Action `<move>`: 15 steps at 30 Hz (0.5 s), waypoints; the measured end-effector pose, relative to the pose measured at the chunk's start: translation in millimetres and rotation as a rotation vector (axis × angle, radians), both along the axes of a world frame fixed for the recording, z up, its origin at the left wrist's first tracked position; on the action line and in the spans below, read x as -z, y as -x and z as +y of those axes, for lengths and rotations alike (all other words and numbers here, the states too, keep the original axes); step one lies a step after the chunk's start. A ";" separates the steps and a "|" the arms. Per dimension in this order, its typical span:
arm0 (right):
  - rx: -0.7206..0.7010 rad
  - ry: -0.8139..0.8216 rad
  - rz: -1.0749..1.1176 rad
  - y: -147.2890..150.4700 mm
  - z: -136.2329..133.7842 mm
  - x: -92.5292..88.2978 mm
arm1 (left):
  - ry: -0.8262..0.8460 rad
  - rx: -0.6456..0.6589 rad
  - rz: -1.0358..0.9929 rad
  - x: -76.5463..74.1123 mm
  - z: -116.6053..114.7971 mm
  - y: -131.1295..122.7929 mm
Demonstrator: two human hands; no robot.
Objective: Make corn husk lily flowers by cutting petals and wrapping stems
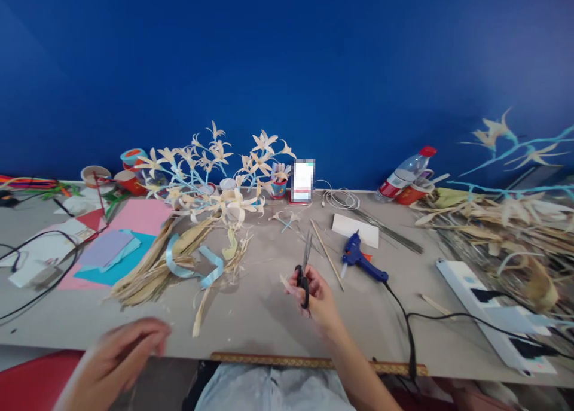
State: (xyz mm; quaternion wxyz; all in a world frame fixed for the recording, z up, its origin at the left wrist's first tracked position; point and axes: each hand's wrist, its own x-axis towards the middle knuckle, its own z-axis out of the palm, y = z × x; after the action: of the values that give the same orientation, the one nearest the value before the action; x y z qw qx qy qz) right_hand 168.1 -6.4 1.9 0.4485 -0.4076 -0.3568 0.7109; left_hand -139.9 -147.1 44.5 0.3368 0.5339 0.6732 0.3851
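Note:
My right hand (319, 300) is closed on a pair of scissors (304, 282) with black handles, its metal blades pointing up and away from me over the table. A small pale strip (286, 281) sticks out at the left side of that hand's fingers. My left hand (128, 351) is at the front edge of the table, slightly blurred, its fingers loosely curved with nothing visible in them. Nearest to it are a bundle of dried husk strips (147, 276) and a loose husk piece (200, 315). A curled light-blue ribbon (210, 273) rests beside the bundle.
Pale husk flowers on blue stems (219, 201) stand at the back. A blue glue gun (361, 258), a thin stick (327, 255) and a power strip (484, 315) lie rightward, with black cords. A bottle (403, 174) leans behind. Coloured paper (143, 216) lies left.

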 end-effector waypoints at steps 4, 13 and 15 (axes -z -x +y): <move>0.016 -0.007 0.063 1.3 -9.1 -10.2 | -0.063 0.174 -0.176 -4.5 85.4 -69.5; 0.063 -0.048 0.092 -2.2 -17.1 -17.3 | -0.076 0.483 -0.449 9.2 119.5 -151.2; 0.063 -0.056 0.079 -0.8 -14.9 -17.8 | -0.122 0.436 -0.434 9.1 117.9 -153.0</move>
State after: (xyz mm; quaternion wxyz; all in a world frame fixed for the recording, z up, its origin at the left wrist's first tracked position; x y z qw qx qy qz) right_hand 168.8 -21.3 19.7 0.4957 -0.3773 -0.3457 0.7017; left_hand 13.1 -29.2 35.4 0.5149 0.5900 0.4308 0.4485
